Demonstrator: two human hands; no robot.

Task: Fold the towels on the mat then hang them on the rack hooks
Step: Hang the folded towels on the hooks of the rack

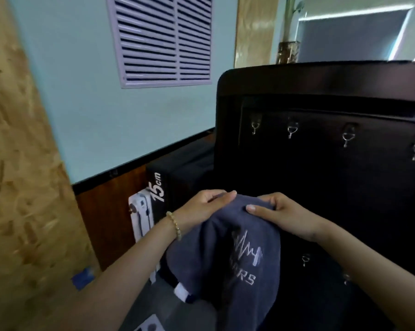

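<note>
From your head camera, you held the blue-grey towel up in front of the dark rack, below its upper row of hooks. Your left hand gripped the towel's bunched top edge, and your right hand pinched that edge just beside it, thumb on the cloth. The towel hung between your forearms, its white stitched logo facing you

We see two bare forearms. Just behind the left hand, a bracelet of small, round, pale-gold beads circles the wrist. The right hand shows a short, plain thumbnail.
</note>
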